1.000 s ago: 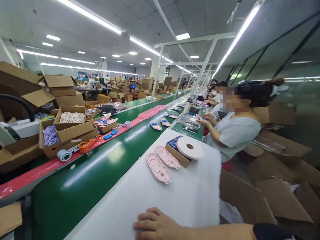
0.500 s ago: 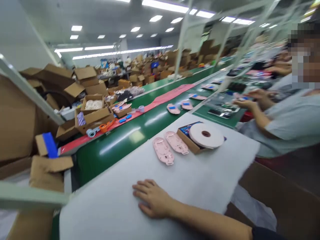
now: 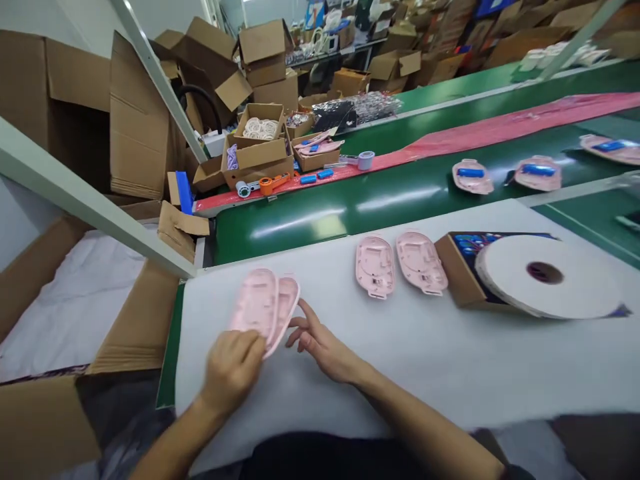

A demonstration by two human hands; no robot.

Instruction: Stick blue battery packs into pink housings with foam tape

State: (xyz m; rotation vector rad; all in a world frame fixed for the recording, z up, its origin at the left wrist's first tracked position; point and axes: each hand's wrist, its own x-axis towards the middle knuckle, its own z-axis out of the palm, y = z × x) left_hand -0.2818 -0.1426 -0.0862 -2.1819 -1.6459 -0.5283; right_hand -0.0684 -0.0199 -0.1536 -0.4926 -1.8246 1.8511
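My left hand grips two pink plastic shells by their lower ends, one overlapping the other, above the white table cover. My right hand is at their right side, fingers apart, the index fingertip at the edge of the rear shell; whether it touches I cannot tell. To the right, two similar pink shells lie side by side on the white cover, inner sides up.
A white tape roll rests on a carton of blue cells at the right. Beyond runs a green conveyor carrying pink shells with blue cells. Open cartons stand at the left; a metal post slants there.
The view has swung left and down. My left hand has come into view with two pink shells. My right hand, flat on the cover before, is now raised beside them.
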